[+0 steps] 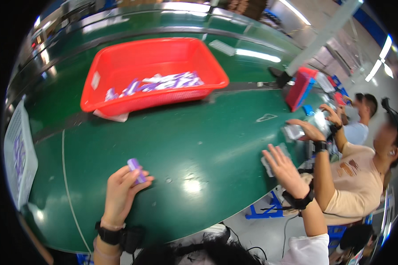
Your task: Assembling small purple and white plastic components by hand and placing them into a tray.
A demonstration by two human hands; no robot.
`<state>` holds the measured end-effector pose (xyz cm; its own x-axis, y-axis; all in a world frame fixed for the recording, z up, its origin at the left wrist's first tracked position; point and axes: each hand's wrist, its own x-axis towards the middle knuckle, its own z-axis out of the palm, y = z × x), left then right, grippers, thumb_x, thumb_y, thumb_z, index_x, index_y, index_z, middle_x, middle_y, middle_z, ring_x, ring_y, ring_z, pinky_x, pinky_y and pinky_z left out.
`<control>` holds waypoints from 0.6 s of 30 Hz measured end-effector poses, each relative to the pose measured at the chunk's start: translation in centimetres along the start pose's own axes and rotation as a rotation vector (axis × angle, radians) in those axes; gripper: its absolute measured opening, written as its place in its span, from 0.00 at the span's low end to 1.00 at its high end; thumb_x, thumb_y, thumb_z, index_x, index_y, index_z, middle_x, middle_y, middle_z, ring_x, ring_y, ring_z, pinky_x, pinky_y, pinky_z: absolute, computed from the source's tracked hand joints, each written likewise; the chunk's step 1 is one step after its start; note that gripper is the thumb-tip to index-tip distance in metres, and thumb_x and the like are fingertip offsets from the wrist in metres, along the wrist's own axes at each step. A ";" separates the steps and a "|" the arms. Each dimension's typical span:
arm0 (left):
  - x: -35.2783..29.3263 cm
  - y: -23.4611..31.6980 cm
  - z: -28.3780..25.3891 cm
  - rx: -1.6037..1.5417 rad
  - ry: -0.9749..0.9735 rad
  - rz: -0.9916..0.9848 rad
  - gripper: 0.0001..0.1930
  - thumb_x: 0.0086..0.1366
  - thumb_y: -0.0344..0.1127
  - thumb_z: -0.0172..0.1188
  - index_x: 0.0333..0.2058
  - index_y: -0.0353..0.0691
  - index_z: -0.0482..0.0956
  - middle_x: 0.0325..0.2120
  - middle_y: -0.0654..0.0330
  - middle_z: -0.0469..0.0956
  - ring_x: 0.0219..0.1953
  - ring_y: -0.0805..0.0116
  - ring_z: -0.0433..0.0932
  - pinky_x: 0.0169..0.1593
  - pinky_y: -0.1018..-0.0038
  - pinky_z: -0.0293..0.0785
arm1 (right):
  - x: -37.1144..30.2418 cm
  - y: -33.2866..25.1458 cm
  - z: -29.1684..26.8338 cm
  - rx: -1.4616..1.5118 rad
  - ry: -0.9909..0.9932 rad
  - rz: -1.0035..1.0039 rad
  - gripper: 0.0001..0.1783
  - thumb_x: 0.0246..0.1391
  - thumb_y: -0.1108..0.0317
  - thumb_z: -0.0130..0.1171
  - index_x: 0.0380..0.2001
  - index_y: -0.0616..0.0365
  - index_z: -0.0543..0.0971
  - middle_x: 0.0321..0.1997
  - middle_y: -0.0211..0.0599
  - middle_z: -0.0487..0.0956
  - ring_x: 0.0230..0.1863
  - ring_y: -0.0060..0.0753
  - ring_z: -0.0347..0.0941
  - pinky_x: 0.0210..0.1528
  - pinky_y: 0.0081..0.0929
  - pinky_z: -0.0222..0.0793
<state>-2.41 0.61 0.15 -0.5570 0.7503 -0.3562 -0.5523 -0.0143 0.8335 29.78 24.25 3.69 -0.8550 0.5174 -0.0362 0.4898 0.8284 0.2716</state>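
Note:
My left hand (pixel 124 191) is closed round a small purple-and-white packet (pixel 136 169), pinched between thumb and fingers above the green table. Its exact kind is too small to make out. On the right, my right hand (pixel 288 173) is open with its fingers spread and nothing in its grasp. Close beside those fingers lie some clear, whitish plastic pieces (pixel 267 168), partly covered by the hand. Beyond my left hand stands a red plastic basket (pixel 141 57) with many similar purple-and-white packets (pixel 172 81) in its bottom.
A white basket (pixel 30 159) holding purple pieces stands at the far left. The green table (pixel 199 145) has a curved near edge. At right, a co-worker's hand (pixel 311 130) handles clear packaging, near a red-and-blue bin (pixel 300 90). A blue stool (pixel 265 207) is below the table edge.

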 end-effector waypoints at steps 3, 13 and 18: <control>0.3 -0.2 1.2 0.048 -0.163 -0.007 0.10 0.60 0.28 0.51 0.37 0.27 0.69 0.31 0.51 0.74 0.34 0.61 0.77 0.39 0.73 0.76 | 0.7 2.4 0.6 -0.005 -0.010 -0.088 0.30 0.42 0.76 0.52 0.53 0.59 0.61 0.52 0.46 0.65 0.53 0.44 0.61 0.52 0.35 0.57; -0.3 -0.3 0.7 0.035 -0.249 0.002 0.08 0.57 0.26 0.54 0.35 0.28 0.72 0.31 0.49 0.76 0.34 0.60 0.78 0.39 0.71 0.77 | 6.5 -10.5 -4.4 0.474 -0.093 -0.449 0.41 0.33 0.69 0.62 0.55 0.60 0.58 0.54 0.43 0.63 0.53 0.46 0.58 0.54 0.37 0.55; -0.1 -0.4 0.4 0.057 -0.223 0.006 0.08 0.57 0.26 0.54 0.35 0.27 0.72 0.31 0.51 0.76 0.34 0.61 0.78 0.40 0.71 0.77 | 10.4 -15.2 -4.6 0.780 0.014 -0.512 0.33 0.38 0.72 0.61 0.50 0.62 0.63 0.48 0.44 0.67 0.47 0.43 0.63 0.48 0.35 0.60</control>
<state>-1.89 0.85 -0.03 -0.4055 0.8781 -0.2539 -0.5097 0.0134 0.8603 12.64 16.03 3.61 -0.9979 0.0509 0.0400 0.0244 0.8674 -0.4970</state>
